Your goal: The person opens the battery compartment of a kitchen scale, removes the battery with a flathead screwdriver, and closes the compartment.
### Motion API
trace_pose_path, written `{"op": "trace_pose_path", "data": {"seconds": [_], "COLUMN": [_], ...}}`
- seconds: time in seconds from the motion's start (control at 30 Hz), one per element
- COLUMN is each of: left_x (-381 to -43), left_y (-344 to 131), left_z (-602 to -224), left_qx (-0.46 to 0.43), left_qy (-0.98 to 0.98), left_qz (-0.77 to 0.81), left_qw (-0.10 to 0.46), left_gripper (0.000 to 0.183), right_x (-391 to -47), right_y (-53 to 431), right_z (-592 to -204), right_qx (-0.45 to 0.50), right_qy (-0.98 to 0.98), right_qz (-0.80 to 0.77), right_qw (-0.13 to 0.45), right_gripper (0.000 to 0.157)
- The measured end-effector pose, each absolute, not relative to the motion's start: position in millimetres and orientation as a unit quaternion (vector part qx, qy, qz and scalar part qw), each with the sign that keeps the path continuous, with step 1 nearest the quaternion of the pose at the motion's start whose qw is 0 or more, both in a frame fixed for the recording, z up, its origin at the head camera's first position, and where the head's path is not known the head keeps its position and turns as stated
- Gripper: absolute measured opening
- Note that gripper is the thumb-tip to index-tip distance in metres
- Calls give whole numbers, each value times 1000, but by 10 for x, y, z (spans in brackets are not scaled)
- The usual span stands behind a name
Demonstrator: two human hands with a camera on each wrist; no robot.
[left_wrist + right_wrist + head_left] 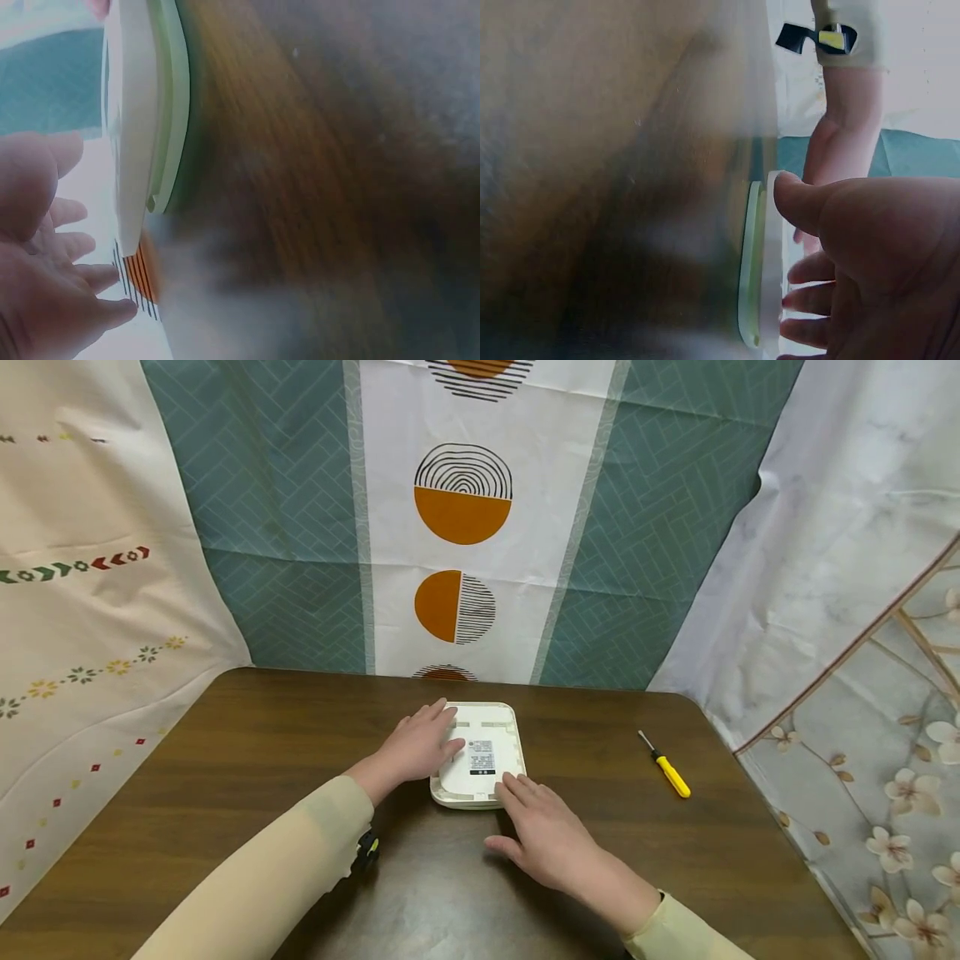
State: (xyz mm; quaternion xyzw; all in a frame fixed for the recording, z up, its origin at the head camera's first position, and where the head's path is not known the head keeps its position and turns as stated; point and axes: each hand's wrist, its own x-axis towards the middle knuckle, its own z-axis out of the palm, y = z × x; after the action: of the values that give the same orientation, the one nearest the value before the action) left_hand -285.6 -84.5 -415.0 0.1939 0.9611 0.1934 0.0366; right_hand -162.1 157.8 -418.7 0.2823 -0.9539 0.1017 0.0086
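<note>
A flat white rectangular device [489,733] with rounded corners lies on the table, its face with a printed label [482,757] turned up. In the left wrist view its side [139,127] shows a white upper part over a pale green lower layer. My left hand [418,745] is at its left edge, fingers stretched forward and thumb reaching over the top face. At the near right corner is my right hand [546,833], fingers extended with the fingertips right at the edge and the thumb spread to the left. Neither hand curls round the device.
On the right side of the brown wooden table [315,718] lies a screwdriver [672,775] with a yellow handle, its tip pointing away. A patterned curtain [292,527] hangs behind the table, with printed cloths at the left and right.
</note>
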Motion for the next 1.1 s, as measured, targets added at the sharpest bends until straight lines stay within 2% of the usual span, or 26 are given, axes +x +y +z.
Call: {"op": "trace_pose_path", "data": {"seconds": [0.63,1.1], "left_x": [-2971,-2778], "left_y": [-905,-960], "left_z": [-4227,-4185], "left_qx": [180,205], "left_qy": [969,973], "left_qz": [156,104], "left_qw": [62,27], "left_gripper": [68,61], "right_x": [-1495,-1594], "right_y": [1615,1735], "right_z": [-4196,-4203], "right_qx": [260,217], "right_qy": [-962,-972], "right_qz": [77,88], "right_qw": [17,2], "right_gripper": [77,77]}}
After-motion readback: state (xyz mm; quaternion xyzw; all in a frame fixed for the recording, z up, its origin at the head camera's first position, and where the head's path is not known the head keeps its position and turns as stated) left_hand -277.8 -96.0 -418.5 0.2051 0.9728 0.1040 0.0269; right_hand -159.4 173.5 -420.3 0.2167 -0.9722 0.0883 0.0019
